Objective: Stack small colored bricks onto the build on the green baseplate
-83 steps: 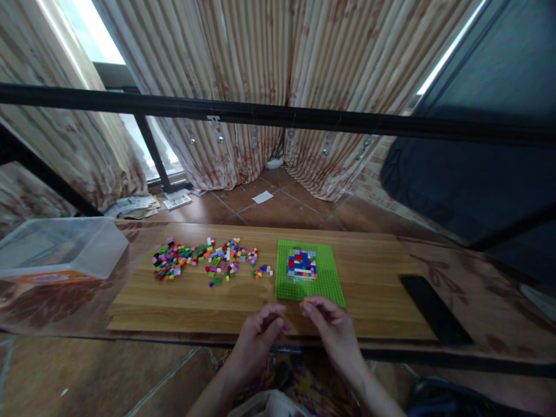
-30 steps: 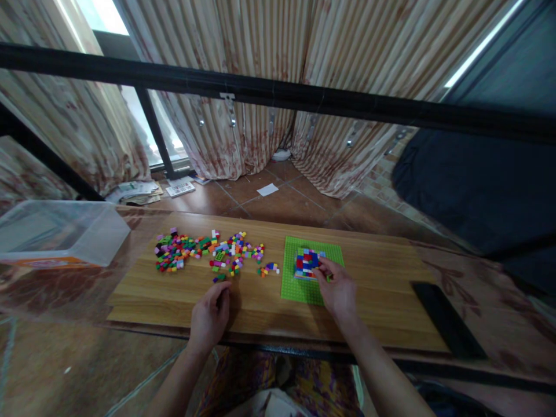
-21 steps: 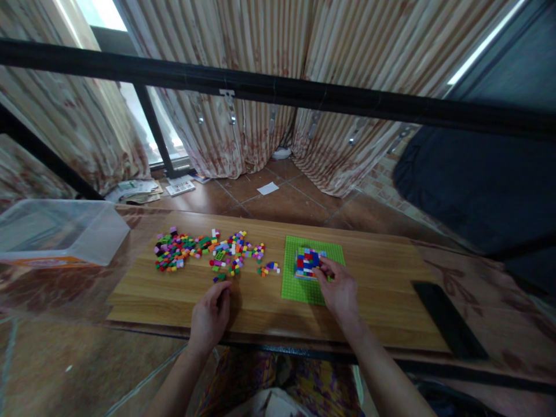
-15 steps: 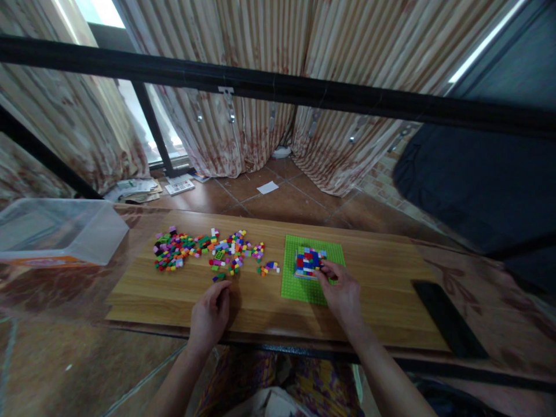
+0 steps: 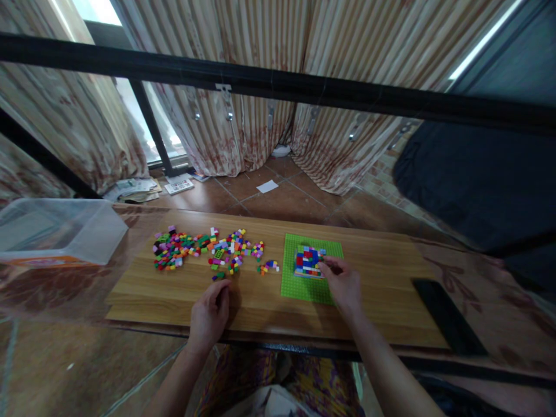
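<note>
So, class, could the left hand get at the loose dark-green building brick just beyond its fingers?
Probably yes: the left hand is close to the dark-green building brick, with nothing visible standing between them.

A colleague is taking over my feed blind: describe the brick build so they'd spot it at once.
Find the long wooden board, then the green studded plate just right of its middle. On that plate, beside the right hand, sits the brick build, mostly blue, red and white. Unlike the loose bricks scattered to the left, its pieces sit packed together in one block.
</note>
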Motion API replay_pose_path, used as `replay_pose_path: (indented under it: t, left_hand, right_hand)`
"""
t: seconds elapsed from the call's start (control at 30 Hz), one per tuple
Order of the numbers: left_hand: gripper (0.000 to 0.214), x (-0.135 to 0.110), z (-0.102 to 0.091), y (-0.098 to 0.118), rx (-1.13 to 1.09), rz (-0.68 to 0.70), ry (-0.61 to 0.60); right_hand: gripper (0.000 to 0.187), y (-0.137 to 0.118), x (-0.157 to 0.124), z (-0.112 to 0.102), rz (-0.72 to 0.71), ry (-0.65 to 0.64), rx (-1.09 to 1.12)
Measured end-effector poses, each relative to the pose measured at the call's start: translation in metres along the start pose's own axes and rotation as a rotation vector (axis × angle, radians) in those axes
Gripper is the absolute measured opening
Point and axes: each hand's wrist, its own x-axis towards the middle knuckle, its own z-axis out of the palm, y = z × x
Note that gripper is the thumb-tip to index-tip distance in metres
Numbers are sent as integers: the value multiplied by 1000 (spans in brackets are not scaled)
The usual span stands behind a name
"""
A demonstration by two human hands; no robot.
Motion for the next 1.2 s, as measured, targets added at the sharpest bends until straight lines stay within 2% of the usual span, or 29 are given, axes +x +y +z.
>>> replay_pose_path:
  t: [0.33,0.63,1.1,1.2]
  left_hand:
    - [27,-1,2,0,26,-7,9]
    - [27,0,-1,4,30,-2,-3]
    - [28,0,0,2,26,-8,-6]
    - [27,1,-2,3,11,-7,-5]
  right_hand:
    - [37,0,6,-2,6,-58,38]
    - [37,-9,5,-3,0,-54,15]
    - [34,-5,8,0,-21,-58,22]
    - [36,-1,6,-2,-26,-18,65]
